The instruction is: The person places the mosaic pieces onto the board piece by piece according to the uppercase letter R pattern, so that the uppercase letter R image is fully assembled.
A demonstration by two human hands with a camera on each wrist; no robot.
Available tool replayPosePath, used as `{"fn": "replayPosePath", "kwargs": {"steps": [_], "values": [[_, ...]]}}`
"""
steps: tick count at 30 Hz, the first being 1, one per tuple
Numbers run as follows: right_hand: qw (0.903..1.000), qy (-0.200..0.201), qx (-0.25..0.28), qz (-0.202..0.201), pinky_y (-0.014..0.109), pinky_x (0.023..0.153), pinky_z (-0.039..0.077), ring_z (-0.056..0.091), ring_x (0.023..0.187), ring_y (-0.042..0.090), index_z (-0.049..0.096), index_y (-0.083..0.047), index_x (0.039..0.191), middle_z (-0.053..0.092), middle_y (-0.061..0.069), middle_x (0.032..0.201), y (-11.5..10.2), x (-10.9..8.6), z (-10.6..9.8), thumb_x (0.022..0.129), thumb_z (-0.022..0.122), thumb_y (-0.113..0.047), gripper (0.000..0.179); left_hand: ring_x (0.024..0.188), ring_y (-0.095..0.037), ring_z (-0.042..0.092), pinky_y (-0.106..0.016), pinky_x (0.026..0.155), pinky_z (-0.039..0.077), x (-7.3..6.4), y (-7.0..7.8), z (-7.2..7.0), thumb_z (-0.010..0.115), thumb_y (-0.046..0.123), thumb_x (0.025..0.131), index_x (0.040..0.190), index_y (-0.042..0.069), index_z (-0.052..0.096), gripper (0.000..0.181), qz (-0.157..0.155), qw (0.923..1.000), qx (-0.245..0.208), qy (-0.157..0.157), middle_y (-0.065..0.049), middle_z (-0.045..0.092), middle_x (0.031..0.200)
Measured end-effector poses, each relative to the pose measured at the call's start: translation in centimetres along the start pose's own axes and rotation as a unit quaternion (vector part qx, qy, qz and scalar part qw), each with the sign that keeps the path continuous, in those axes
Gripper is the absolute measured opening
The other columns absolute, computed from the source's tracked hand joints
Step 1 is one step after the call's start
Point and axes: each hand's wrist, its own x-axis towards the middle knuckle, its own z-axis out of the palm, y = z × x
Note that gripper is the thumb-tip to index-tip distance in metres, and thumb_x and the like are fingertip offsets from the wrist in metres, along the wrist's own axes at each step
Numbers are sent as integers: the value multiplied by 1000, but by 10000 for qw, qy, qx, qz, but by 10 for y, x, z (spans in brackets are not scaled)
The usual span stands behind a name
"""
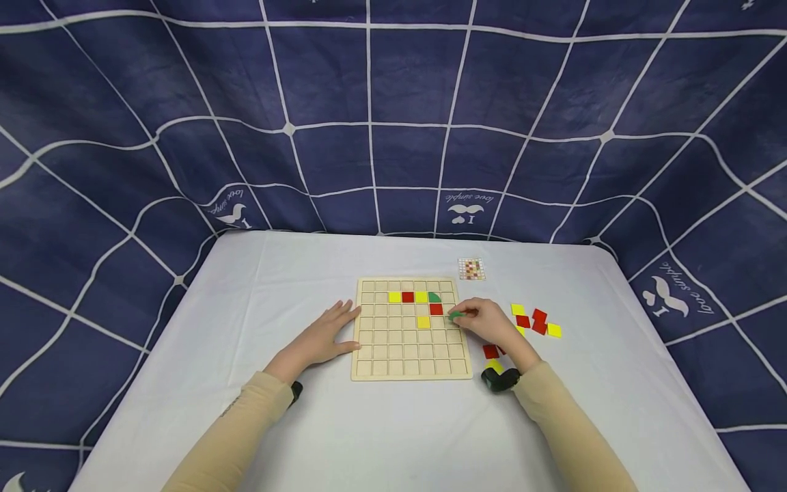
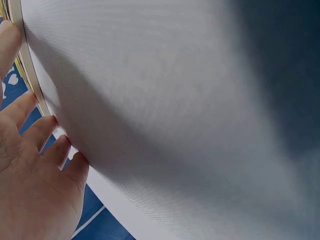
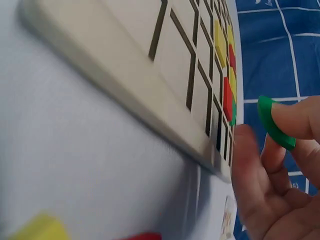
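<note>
A light wooden grid board point(image 1: 393, 352) lies on the white table. In its upper rows sit yellow squares point(image 1: 423, 322), red squares point(image 1: 436, 309) and a green rounded piece point(image 1: 434, 298). My right hand point(image 1: 487, 320) pinches another green piece point(image 1: 456, 316) with a curved edge between thumb and fingers, over the board's right side; the right wrist view shows this green piece point(image 3: 274, 123) held up off the board. At the board's left edge, my left hand point(image 1: 320, 338) rests with fingers spread, fingertips touching the rim.
Loose yellow tiles point(image 1: 554, 331) and red tiles point(image 1: 540, 316) lie scattered right of the board, some partly hidden under the right wrist. A small card with a coloured grid pattern point(image 1: 471, 269) lies beyond the board's far right corner. A dark blue checked cloth point(image 1: 406, 157) hangs behind the table.
</note>
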Motion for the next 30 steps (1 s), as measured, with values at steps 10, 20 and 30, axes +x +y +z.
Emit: {"fn": "replayPosePath", "kwargs": {"steps": [10,20,30], "values": [[9990,72,434,7,22,70,51,56,78,16,71,-6,106,64,6,92,-11,12,14,84,75,-9,23,153,-34,11,-54,123,18,0,-2,0,69,46,89,155,14,32,82,-3,10000,5,14,-12,19,165],[9994,19,145,300,24,68,49,58,72,15,73,-10,91,67,2,79,-14,18,22,85,77,-16,9,153,-33,11,-54,123,18,0,1,-1,68,47,90,156,16,30,82,10,10000,63,-38,-12,18,165],[9986,110,21,525,23,68,47,57,78,16,77,-12,91,72,1,86,-19,19,26,86,77,-19,9,153,-33,12,-54,123,19,-2,3,-3,68,44,90,155,14,31,81,-8,10000,33,-3,-12,19,165]]}}
